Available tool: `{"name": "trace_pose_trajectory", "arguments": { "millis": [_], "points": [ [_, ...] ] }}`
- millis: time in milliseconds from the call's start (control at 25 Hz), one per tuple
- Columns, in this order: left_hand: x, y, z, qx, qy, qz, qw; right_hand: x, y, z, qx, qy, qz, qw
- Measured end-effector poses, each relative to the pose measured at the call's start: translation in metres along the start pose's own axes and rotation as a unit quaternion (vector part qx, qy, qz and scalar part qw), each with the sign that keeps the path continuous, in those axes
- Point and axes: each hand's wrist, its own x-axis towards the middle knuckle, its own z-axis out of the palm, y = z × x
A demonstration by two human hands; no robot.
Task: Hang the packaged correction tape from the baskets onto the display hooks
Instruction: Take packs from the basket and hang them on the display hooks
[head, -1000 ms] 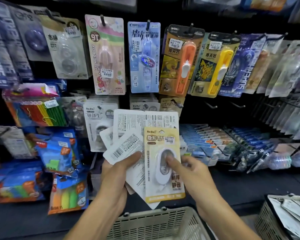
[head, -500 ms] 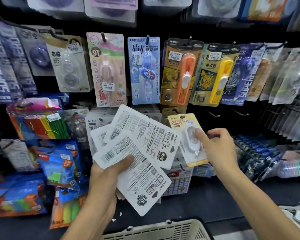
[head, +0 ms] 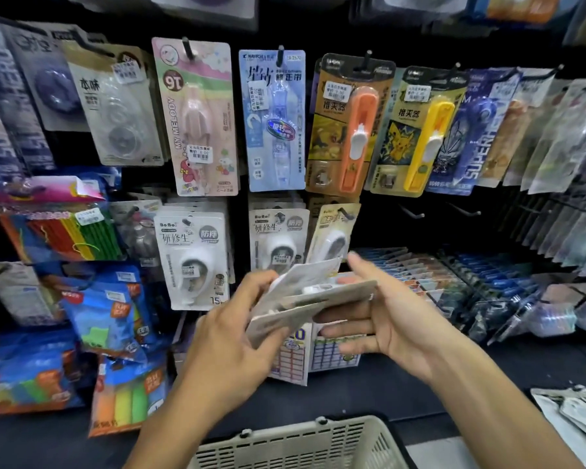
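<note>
My left hand [head: 230, 336] grips a stack of white packaged correction tapes [head: 305, 299], tilted almost flat in front of the lower display row. My right hand [head: 396, 316] is at the stack's right edge with straight fingers under it and the thumb above. A yellow-carded correction tape [head: 332, 231] hangs on a lower hook [head: 344, 211], right of two rows of white BoBo tape packs [head: 193, 258] [head: 278, 238]. The beige basket [head: 298, 441] sits below my hands.
Two bare hooks [head: 411, 211] [head: 464, 209] stick out right of the yellow pack. The upper row holds pink, blue, orange and yellow packs. Bags of coloured items fill the left. More packages [head: 575, 414] lie at the lower right.
The yellow pack left my right hand and now hangs on the lower hook. My right hand came back to the stack, which my left hand has tilted flat.
</note>
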Motion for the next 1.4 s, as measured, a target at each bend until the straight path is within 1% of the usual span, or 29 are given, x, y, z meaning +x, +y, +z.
{"name": "trace_pose_trajectory", "arguments": {
  "millis": [80, 120, 160, 200, 240, 280, 360, 400, 480, 600, 800, 880, 920, 960, 1000, 1040, 1080, 1120, 1160, 1200, 1240, 1280, 1320, 1360, 1400],
  "points": [
    [0.0, -0.001, -0.008, 0.035, 0.004, -0.025, 0.999, 0.003, 0.005, -0.014, 0.004, 0.092, -0.052, 0.994],
    [0.001, -0.003, -0.014, 0.035, 0.027, -0.052, 0.998, 0.005, 0.007, -0.023, -0.008, 0.125, -0.1, 0.987],
    [0.002, -0.006, -0.021, 0.016, 0.061, -0.089, 0.994, 0.004, 0.006, -0.028, -0.027, 0.133, -0.149, 0.979],
    [0.003, -0.01, -0.028, -0.016, 0.099, -0.126, 0.987, 0.006, 0.007, -0.029, -0.049, 0.106, -0.196, 0.974],
    [0.005, -0.014, -0.035, -0.049, 0.137, -0.154, 0.977, 0.007, 0.008, -0.025, -0.08, 0.061, -0.232, 0.967],
    [0.006, -0.018, -0.042, -0.08, 0.17, -0.174, 0.967, 0.011, 0.011, -0.019, -0.118, 0.017, -0.259, 0.958],
    [0.009, -0.024, -0.049, -0.159, 0.218, -0.209, 0.94, 0.021, 0.014, -0.004, -0.2, -0.031, -0.283, 0.937],
    [0.011, -0.025, -0.05, -0.202, 0.228, -0.221, 0.926, 0.025, 0.014, 0.004, -0.216, -0.044, -0.291, 0.931],
    [0.013, -0.027, -0.05, -0.263, 0.228, -0.233, 0.908, 0.033, 0.011, 0.016, -0.204, -0.059, -0.288, 0.934],
    [0.014, -0.029, -0.049, -0.307, 0.228, -0.233, 0.894, 0.045, -0.002, 0.03, -0.193, -0.02, -0.256, 0.947],
    [0.013, -0.032, -0.059, -0.392, 0.253, -0.212, 0.859, 0.047, 0.006, 0.03, -0.083, -0.003, -0.202, 0.976],
    [0.012, -0.033, -0.061, -0.404, 0.255, -0.218, 0.851, 0.049, 0.011, 0.032, -0.101, 0.016, -0.192, 0.976],
    [0.011, -0.033, -0.06, -0.39, 0.251, -0.214, 0.86, 0.051, 0.009, 0.036, -0.124, 0.03, -0.187, 0.974],
    [0.01, -0.033, -0.059, -0.357, 0.244, -0.199, 0.879, 0.054, 0.006, 0.041, -0.163, 0.042, -0.185, 0.968],
    [0.009, -0.031, -0.058, -0.318, 0.235, -0.173, 0.902, 0.055, 0.001, 0.05, -0.233, 0.069, -0.182, 0.953],
    [0.007, -0.028, -0.058, -0.274, 0.221, -0.133, 0.926, 0.049, 0.0, 0.053, -0.278, 0.103, -0.188, 0.936],
    [0.006, -0.025, -0.058, -0.207, 0.201, -0.068, 0.955, 0.041, 0.002, 0.052, -0.281, 0.136, -0.202, 0.928],
    [0.006, -0.024, -0.058, -0.106, 0.179, 0.021, 0.978, 0.038, 0.003, 0.053, -0.251, 0.13, -0.193, 0.94],
    [0.005, -0.023, -0.055, 0.002, 0.157, 0.112, 0.981, 0.037, 0.003, 0.056, -0.17, 0.089, -0.14, 0.971],
    [0.004, -0.023, -0.05, 0.084, 0.141, 0.177, 0.97, 0.032, 0.007, 0.059, -0.065, -0.006, -0.053, 0.996],
    [0.003, -0.024, -0.043, 0.123, 0.126, 0.21, 0.962, 0.023, 0.013, 0.06, 0.003, -0.099, -0.018, 0.995],
    [0.001, -0.024, -0.035, 0.126, 0.116, 0.219, 0.96, 0.016, 0.019, 0.059, 0.047, -0.157, -0.016, 0.986],
    [-0.002, -0.024, -0.026, 0.116, 0.116, 0.21, 0.964, 0.012, 0.024, 0.058, 0.067, -0.163, -0.042, 0.983],
    [-0.005, -0.023, -0.017, 0.104, 0.123, 0.178, 0.971, 0.011, 0.029, 0.058, 0.08, -0.139, -0.07, 0.985],
    [-0.007, -0.021, -0.01, 0.072, 0.142, 0.12, 0.98, 0.011, 0.031, 0.058, 0.095, -0.107, -0.098, 0.985]
  ]
}}
